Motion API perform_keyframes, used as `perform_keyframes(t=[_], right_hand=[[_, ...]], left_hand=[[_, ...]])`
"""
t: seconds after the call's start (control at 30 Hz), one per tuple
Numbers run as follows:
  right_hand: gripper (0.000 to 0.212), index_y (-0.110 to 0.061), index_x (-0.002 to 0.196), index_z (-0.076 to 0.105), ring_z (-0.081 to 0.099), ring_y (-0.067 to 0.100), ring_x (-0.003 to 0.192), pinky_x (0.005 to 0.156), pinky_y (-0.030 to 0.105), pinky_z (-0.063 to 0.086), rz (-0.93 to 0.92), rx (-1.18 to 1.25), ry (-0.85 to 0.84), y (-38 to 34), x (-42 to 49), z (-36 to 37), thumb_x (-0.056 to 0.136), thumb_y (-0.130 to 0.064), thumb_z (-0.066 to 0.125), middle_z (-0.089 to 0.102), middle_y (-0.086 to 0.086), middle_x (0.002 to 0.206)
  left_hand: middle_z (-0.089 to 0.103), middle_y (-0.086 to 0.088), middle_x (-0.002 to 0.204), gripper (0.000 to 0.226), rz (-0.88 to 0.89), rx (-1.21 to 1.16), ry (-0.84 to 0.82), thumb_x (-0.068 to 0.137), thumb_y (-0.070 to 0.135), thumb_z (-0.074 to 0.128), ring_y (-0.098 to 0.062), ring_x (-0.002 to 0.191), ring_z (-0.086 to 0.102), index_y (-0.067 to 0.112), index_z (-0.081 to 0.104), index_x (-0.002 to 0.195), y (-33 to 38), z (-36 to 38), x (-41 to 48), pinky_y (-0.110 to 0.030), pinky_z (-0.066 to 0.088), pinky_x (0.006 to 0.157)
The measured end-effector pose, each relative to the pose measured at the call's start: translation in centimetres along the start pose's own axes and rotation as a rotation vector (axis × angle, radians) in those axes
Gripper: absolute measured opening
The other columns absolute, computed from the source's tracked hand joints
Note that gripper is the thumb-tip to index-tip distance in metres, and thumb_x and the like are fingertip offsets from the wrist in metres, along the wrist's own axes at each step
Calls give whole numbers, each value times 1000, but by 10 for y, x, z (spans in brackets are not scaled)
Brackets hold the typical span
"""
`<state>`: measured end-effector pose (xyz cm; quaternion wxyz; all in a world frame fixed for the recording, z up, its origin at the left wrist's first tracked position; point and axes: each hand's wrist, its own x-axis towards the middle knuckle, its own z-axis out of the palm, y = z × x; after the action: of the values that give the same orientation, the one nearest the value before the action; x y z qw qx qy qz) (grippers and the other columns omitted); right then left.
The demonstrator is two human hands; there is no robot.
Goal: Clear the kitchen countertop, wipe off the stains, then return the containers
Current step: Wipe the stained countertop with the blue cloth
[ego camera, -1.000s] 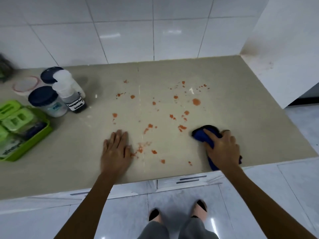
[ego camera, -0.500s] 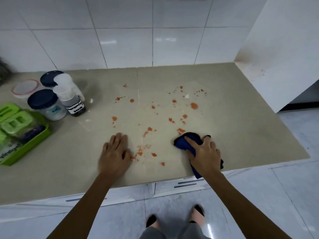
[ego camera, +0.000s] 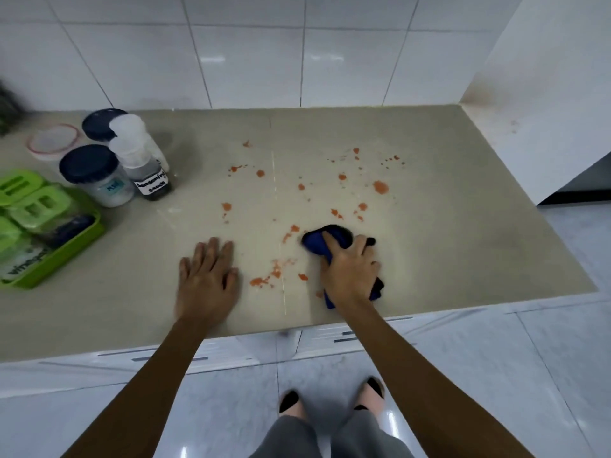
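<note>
Head view: right hand [ego camera: 351,272] clamped on a blue cloth [ego camera: 325,241] pressed to the counter [ego camera: 463,246] amid orange stains [ego camera: 380,187]; left hand [ego camera: 208,279] spread flat nearby; jars [ego camera: 96,175] stand far left.

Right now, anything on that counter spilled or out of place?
Yes: orange-red stains are spattered across the middle of the countertop, unwiped. The right hand presses a blue cloth at their near edge.

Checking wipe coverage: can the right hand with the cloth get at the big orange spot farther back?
Probably yes: only bare countertop lies between the right hand, gripping the blue cloth, and that spot.
</note>
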<state>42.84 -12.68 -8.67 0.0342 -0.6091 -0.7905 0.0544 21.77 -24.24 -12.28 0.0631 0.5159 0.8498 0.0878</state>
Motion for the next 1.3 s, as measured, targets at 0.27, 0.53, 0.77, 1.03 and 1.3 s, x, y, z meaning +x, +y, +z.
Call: perform_keyframes(t=[0.27,0.53,0.77,1.03,1.3], right_hand=[[57,-40,130,50,54,38,78,64,44,50,-303,-2,72,93,-10,-2,78,-32,73,54,21,101],[43,-47,125,51,55,28,78,63,36,47,-679,6,3,39,-22,6,81,-46,47,59,9,94],[46,-45,131,49,53,36,94,75,42,45,-566,-48,-12,40,47,-4,87,-42,59,53,17,114],[43,-49,125,49,55,29,86,71,39,44,-853,-33,-3,51,-2,2,83,-58,46,58,9,104],[49,-50,124,54,56,31,89,71,40,43,-818,-53,16,-26,37,11,84,-65,29,59,10,110]], left_hand=[[22,-3,157,69,-10,-32,10,83,47,14,-26,145,15,27,29,148,-1,3,-3,-47,8,116],[24,-8,156,66,-37,-46,48,83,45,22,-29,145,15,28,35,144,3,2,-2,-52,5,115],[31,-3,154,62,-62,-98,57,84,45,25,-21,143,24,29,41,142,-13,-4,-1,-42,15,115],[23,-4,157,60,-99,-66,76,86,42,27,-26,146,14,31,33,145,-21,0,-6,-50,7,116],[21,-2,157,61,-148,-75,65,86,44,22,-23,146,11,35,30,146,-20,-4,-8,-47,3,117]])
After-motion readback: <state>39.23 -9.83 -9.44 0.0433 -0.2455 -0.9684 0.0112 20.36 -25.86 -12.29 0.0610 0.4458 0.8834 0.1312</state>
